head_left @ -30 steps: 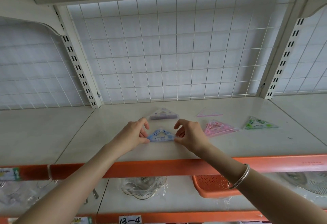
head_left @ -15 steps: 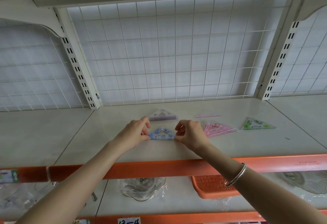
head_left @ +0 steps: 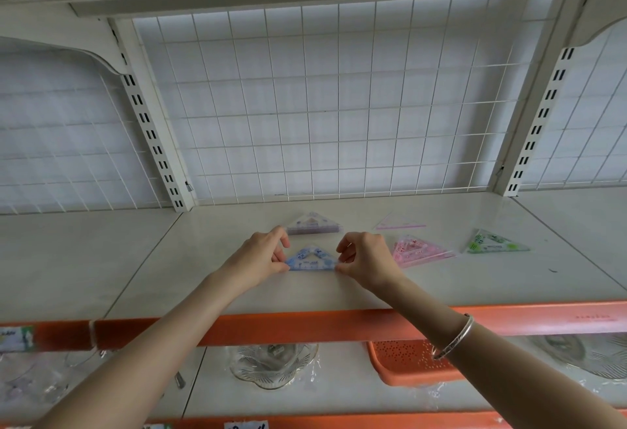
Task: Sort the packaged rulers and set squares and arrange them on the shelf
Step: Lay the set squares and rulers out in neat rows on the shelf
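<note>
A blue packaged set square lies flat on the white shelf, in the middle. My left hand pinches its left corner and my right hand pinches its right corner. Just behind it lies a purple packaged set square. To the right lie a pink packaged set square, a thin pink ruler and a green packaged set square.
A white wire grid backs the shelf between two slotted uprights. An orange rail edges the shelf front. On the shelf below stand glass bowls in plastic and an orange perforated tray.
Both hands stay on the corners of the blue set square. It has shifted only slightly on the shelf.
</note>
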Demonstrator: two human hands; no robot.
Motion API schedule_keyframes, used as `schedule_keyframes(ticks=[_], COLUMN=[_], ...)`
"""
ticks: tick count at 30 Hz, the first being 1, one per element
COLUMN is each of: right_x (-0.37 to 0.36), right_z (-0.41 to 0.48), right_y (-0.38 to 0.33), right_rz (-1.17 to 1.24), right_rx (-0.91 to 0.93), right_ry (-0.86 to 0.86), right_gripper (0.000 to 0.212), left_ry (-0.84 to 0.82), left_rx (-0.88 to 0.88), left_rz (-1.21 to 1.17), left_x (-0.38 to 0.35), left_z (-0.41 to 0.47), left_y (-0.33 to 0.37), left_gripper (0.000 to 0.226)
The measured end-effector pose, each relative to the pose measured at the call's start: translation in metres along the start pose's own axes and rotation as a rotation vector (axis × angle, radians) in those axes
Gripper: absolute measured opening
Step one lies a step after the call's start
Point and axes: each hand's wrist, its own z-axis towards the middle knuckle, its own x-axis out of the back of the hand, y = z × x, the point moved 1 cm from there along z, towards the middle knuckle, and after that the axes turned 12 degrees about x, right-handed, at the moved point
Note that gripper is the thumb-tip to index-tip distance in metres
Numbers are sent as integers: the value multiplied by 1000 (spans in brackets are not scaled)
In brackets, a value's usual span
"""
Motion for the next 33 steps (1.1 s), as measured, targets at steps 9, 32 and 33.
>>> schedule_keyframes(ticks=[9, 32, 33], right_x=[1, 103, 107], right_z=[2, 4, 2], right_y=[2, 66, 72], right_rz=[-9, -145, -155], right_rx=[20, -177, -211], right_ry=[-11, 15, -7], right_gripper=[19, 28, 29], left_ry=[0, 29, -8], left_rx=[8, -181, -147], left_rz=[7, 21, 10], left_x=[0, -41, -48], left_z=[0, 19, 23], left_y=[2, 119, 129], left_gripper=[33, 52, 56])
